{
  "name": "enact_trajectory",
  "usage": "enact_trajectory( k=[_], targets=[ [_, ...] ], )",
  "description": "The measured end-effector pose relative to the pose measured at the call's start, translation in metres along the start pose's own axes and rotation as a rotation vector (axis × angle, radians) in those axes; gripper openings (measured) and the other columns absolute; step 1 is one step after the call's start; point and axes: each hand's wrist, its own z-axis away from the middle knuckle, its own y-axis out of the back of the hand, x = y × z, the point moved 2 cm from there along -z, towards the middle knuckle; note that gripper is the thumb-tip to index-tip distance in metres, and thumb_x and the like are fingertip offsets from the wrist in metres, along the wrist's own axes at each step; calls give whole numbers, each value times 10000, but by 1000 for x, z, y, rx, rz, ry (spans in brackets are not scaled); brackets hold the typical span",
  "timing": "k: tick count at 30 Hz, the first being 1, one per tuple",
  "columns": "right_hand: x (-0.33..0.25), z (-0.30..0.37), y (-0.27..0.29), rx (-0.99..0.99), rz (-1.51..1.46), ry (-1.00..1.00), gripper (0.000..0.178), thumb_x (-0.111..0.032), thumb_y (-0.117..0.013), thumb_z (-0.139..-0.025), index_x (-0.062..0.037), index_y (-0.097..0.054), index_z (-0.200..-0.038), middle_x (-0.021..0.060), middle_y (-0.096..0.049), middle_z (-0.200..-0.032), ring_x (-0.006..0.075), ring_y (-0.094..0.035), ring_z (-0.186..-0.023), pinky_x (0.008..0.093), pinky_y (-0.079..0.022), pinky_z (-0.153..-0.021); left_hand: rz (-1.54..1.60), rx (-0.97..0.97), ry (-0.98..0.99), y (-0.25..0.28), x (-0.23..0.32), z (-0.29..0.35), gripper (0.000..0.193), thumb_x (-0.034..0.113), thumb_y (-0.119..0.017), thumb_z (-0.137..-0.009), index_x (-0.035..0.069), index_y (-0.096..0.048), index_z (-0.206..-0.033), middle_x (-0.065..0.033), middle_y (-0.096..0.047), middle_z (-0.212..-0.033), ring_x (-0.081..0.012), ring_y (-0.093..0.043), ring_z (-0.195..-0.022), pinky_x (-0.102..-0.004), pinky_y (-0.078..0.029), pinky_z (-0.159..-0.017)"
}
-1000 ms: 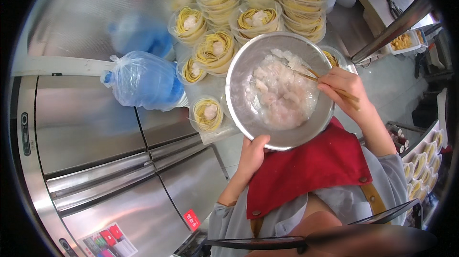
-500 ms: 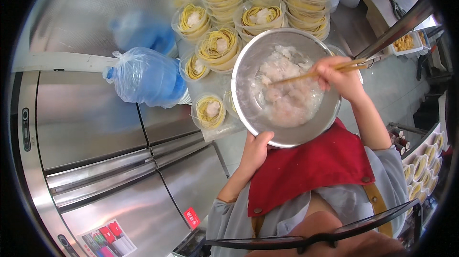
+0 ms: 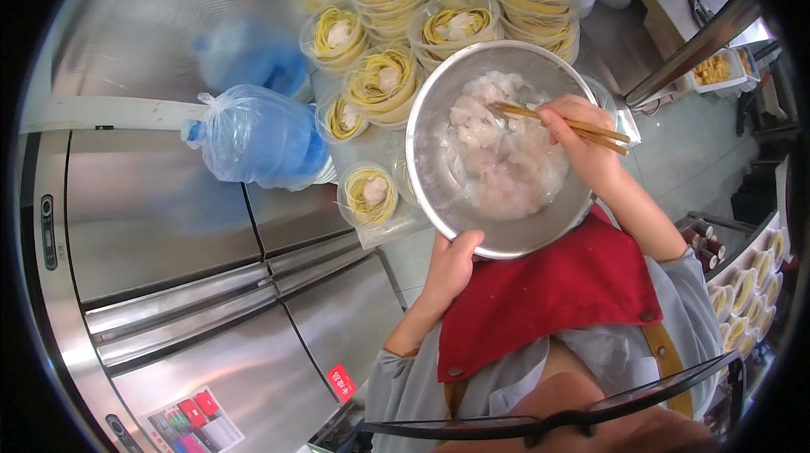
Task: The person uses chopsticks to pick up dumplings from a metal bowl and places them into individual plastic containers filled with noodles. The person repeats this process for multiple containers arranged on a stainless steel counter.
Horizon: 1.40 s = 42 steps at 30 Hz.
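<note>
A large metal mixing bowl (image 3: 434,191) is tipped toward me against my red apron. Pale, wet, sticky pieces that look like raw meat or seafood (image 3: 510,149) lie in it. My left hand (image 3: 454,266) grips the rim at the lower left, thumb over the edge. In my right hand (image 3: 584,134) is a pair of wooden chopsticks (image 3: 601,134), held above the right side of the bowl. Their tips reach into the upper part of the pale mass.
Beyond the bowl stand stacked clear tubs (image 3: 384,86) of yellow noodle-like strands topped with pale lumps. One single tub (image 3: 369,193) sits near the counter corner. A bagged blue water jug (image 3: 261,137) is at left, above steel refrigerator doors (image 3: 169,208). A metal pole (image 3: 692,52) slants at right.
The chopstick tips have moved up through the pale mass, and my right hand has dropped lower. The pale pieces have shifted. My left hand keeps its grip on the rim.
</note>
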Motion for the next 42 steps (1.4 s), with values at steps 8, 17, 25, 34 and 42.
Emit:
enact_trajectory(
  k=[8, 17, 25, 34, 42],
  targets=[
    [-14, 10, 7, 124, 70, 148, 84, -45, -623, -886, 30, -661, -877, 101, -603, -737, 212, -579, -650, 321, -451, -607, 24, 5, -10, -6, 5, 4, 342, 50, -535, -856, -42, -488, -1182, -102, -597, -1036, -178, -606, -908, -311, -517, -769],
    [3, 23, 4, 3, -27, 67, 98, -49, -633, -879, 33, -657, -829, 122, -633, -755, 245, -586, -646, 337, -457, -605, -6, 11, -35, -2, 1, 2, 332, 63, -542, -863, -49, -490, -1171, -125, -602, -1048, -210, -630, -910, -343, -546, -755],
    [5, 26, -26, -227, -178, 68, 91, -51, -648, -867, 35, -676, -875, 118, -644, -767, 225, -587, -651, 327, -456, -595, -63, -5, -44, -7, 11, 1, 348, 53, -532, -861, -42, -488, -1193, -102, -607, -1037, -173, -609, -905, -305, -514, -760],
    [-2, 8, -5, 39, -42, 21, 100, -53, -628, -886, 34, -672, -866, 106, -628, -744, 193, -588, -651, 306, -461, -590, -4, 4, 29, -2, 9, 0, 386, 41, -517, -846, -34, -472, -1222, -79, -584, -1049, -141, -578, -913, -288, -494, -752],
    [-6, 14, -26, -333, -173, 80, 74, -42, -639, -862, 21, -660, -830, 114, -600, -713, 242, -571, -642, 344, -452, -606, 25, 0, 38, -1, 9, -1, 396, 59, -519, -853, -33, -462, -1235, -73, -585, -1025, -135, -575, -898, -281, -492, -735]
  ],
)
